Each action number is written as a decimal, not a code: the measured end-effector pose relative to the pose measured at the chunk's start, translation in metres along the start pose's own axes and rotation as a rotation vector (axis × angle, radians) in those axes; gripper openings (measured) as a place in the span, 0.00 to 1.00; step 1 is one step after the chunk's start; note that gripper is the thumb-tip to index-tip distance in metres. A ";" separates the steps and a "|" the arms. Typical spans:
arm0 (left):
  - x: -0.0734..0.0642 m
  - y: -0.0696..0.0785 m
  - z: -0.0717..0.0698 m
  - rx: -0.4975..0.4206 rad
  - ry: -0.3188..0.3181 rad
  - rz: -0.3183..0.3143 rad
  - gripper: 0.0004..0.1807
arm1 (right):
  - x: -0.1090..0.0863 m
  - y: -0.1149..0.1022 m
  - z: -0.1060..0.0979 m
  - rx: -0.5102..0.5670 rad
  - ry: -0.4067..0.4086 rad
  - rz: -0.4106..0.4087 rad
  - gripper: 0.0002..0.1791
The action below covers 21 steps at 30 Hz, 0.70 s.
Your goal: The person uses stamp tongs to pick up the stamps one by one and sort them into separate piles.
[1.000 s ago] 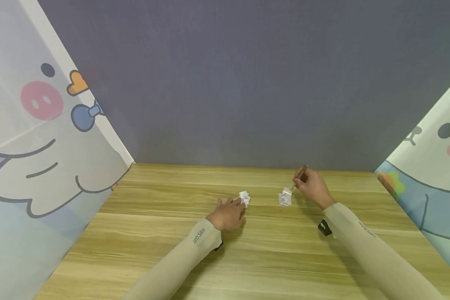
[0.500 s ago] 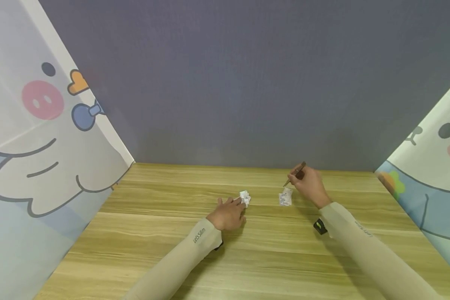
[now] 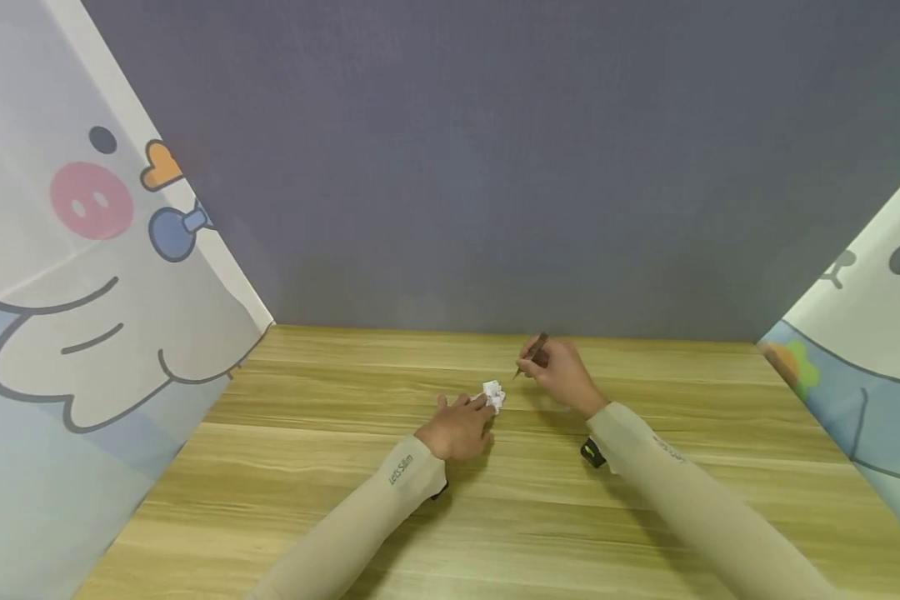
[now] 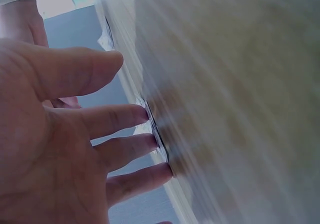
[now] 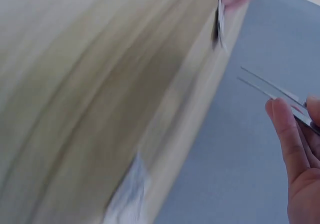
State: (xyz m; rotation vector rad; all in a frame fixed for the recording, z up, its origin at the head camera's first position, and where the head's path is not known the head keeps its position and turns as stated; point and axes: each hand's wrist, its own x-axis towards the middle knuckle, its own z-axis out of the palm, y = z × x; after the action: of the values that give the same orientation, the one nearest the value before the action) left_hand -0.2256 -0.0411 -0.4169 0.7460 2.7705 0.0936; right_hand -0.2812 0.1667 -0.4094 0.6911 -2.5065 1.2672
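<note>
My left hand (image 3: 456,428) rests on the table with its fingers extended. In the left wrist view, its fingertips touch the edge of a small pile of white printed paper pieces (image 4: 150,126), a pile (image 3: 493,397) that lies partly under those fingers. My right hand (image 3: 566,377) pinches a pair of dark tweezers (image 3: 534,352) above the table, just right of the pile. In the right wrist view, the tweezers (image 5: 267,86) have their tips apart with nothing between them. A second stack of paper pieces (image 5: 127,196) shows there too; the right hand and arm hide it in the head view.
The wood-grain table (image 3: 345,517) meets a grey panel (image 3: 450,167) at the back. Side panels with cartoon prints stand at left (image 3: 120,333) and right (image 3: 862,367). A black wrist device (image 3: 592,452) sits under the right sleeve.
My right hand has moved left with the tweezers, from the right-hand paper stack toward the pile by the left hand. Earlier, a piece lay at the tweezers' tips over that stack. The left hand stays put.
</note>
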 end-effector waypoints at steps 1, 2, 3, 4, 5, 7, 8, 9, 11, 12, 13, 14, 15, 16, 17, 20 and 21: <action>0.000 0.000 0.000 -0.002 -0.001 -0.001 0.28 | 0.001 -0.001 0.004 0.008 -0.002 0.005 0.03; 0.000 0.000 0.000 -0.005 -0.003 -0.001 0.28 | 0.003 0.000 0.007 0.014 -0.002 0.011 0.03; 0.001 0.001 0.000 -0.005 -0.004 -0.001 0.28 | 0.004 0.000 0.010 0.022 -0.001 0.018 0.03; 0.001 0.001 0.000 -0.007 -0.005 0.000 0.28 | 0.005 0.000 0.012 0.029 -0.001 0.026 0.04; 0.001 0.001 0.000 -0.006 -0.005 0.000 0.28 | 0.006 0.001 0.014 0.035 -0.003 0.036 0.04; 0.002 0.001 0.001 -0.004 -0.003 0.000 0.29 | 0.009 0.002 0.017 0.051 -0.004 0.066 0.04; 0.002 0.001 0.001 -0.003 -0.003 0.001 0.29 | 0.010 0.002 0.018 0.063 -0.006 0.078 0.04; 0.002 0.001 0.001 -0.002 -0.002 0.001 0.28 | 0.012 0.002 0.019 0.072 -0.007 0.089 0.04; 0.002 0.001 0.001 0.000 -0.002 0.000 0.28 | 0.014 0.002 0.022 0.080 -0.013 0.101 0.04; 0.002 0.001 0.001 0.002 -0.002 0.000 0.28 | 0.015 0.002 0.022 0.078 -0.015 0.108 0.04; 0.003 0.001 0.001 0.001 -0.002 -0.001 0.28 | 0.016 0.002 0.023 0.081 -0.018 0.112 0.04; 0.003 0.000 0.002 0.001 -0.004 -0.001 0.28 | 0.017 0.001 0.024 0.084 -0.021 0.114 0.04; 0.003 0.000 0.002 -0.002 -0.006 -0.002 0.29 | 0.017 0.001 0.025 0.080 -0.026 0.116 0.04; 0.003 0.000 0.002 -0.005 -0.008 -0.004 0.29 | 0.019 0.000 0.025 0.077 -0.032 0.121 0.04; 0.002 0.000 0.001 -0.007 -0.009 -0.004 0.29 | 0.020 0.000 0.026 0.067 -0.037 0.121 0.04; 0.001 0.001 0.000 -0.009 -0.010 -0.004 0.29 | 0.024 -0.001 0.026 0.040 -0.064 0.119 0.03; 0.001 0.001 0.000 -0.006 -0.009 -0.004 0.29 | 0.026 -0.001 0.026 0.033 -0.076 0.118 0.03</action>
State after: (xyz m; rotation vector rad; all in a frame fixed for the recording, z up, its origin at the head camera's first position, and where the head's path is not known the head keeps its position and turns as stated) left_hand -0.2263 -0.0399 -0.4168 0.7373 2.7624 0.0973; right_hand -0.3032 0.1370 -0.4133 0.6179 -2.6279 1.3491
